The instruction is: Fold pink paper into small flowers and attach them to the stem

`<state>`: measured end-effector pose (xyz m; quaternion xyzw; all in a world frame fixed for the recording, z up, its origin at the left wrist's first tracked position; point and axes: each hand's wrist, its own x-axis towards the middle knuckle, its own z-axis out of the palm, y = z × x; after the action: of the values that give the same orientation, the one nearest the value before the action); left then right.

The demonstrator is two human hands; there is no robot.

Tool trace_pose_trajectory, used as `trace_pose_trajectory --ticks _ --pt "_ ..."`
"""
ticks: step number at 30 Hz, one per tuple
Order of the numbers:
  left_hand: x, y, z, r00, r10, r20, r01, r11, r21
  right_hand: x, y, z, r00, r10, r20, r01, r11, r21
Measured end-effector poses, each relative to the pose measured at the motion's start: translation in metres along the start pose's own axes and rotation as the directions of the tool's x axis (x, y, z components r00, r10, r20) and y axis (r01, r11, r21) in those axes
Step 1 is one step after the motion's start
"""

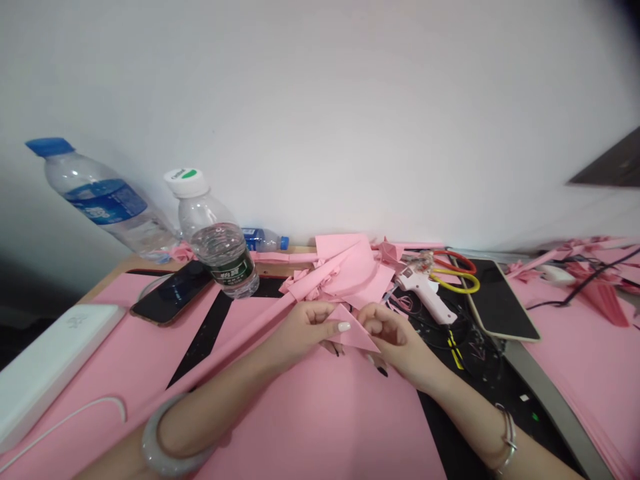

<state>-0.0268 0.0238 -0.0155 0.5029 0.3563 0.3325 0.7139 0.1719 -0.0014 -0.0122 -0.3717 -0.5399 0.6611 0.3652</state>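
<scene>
The left hand [300, 330] and right hand [395, 337] hold a folded triangle of pink paper [356, 332] between them, just above a pink paper sheet [320, 427]. The left fingers [320, 317] grasp the triangle's left side. The right fingers [383, 320] are curled against its right side and seem to pinch it, though the grip is partly hidden. A pale bangle [155, 450] circles the left wrist, and a silver bracelet [507, 437] circles the right. Beyond the hands lie a heap of folded pink paper [345, 267], a hot glue gun [425, 293], and scissors with red and yellow handles [455, 273]. A smartphone [170, 293] sits left, beside a water bottle [217, 247].
</scene>
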Motion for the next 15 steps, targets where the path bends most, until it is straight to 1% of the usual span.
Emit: trace_pose_trajectory --ticks 2,4,5,7,9,11,13,15 --pt "0.000 0.002 0.000 1.000 -0.022 0.014 0.022 1.000 0.002 0.000 -0.002 0.003 0.993 -0.104 -0.052 0.100 0.992 -0.078" --pt "0.000 0.003 0.000 0.999 -0.038 0.031 0.038 0.999 0.008 -0.002 -0.004 0.003 0.973 -0.218 -0.076 0.197 0.956 -0.216" --pt "-0.001 0.004 -0.001 0.998 -0.044 0.035 0.044 0.999 0.015 -0.003 -0.006 0.003 0.962 -0.265 -0.058 0.236 0.923 -0.304" --pt "-0.001 0.005 -0.002 0.997 -0.057 0.053 0.055 0.998 0.031 -0.006 -0.011 0.001 0.945 -0.327 0.027 0.301 0.829 -0.471" --pt "-0.002 0.005 -0.004 0.993 -0.075 0.091 0.071 0.996 0.048 -0.007 -0.015 -0.001 0.923 -0.367 0.113 0.363 0.740 -0.566" --pt "-0.002 0.006 -0.005 0.987 -0.093 0.134 0.085 0.994 0.064 -0.007 -0.019 -0.003 0.909 -0.389 0.146 0.398 0.713 -0.578" --pt "-0.002 0.007 -0.006 0.981 -0.111 0.158 0.098 0.991 0.088 -0.005 -0.020 -0.004 0.909 -0.391 0.143 0.403 0.738 -0.541" --pt "-0.002 0.007 -0.007 0.974 -0.138 0.178 0.116 0.985 0.127 -0.004 -0.020 -0.004 0.919 -0.370 0.134 0.385 0.776 -0.499"
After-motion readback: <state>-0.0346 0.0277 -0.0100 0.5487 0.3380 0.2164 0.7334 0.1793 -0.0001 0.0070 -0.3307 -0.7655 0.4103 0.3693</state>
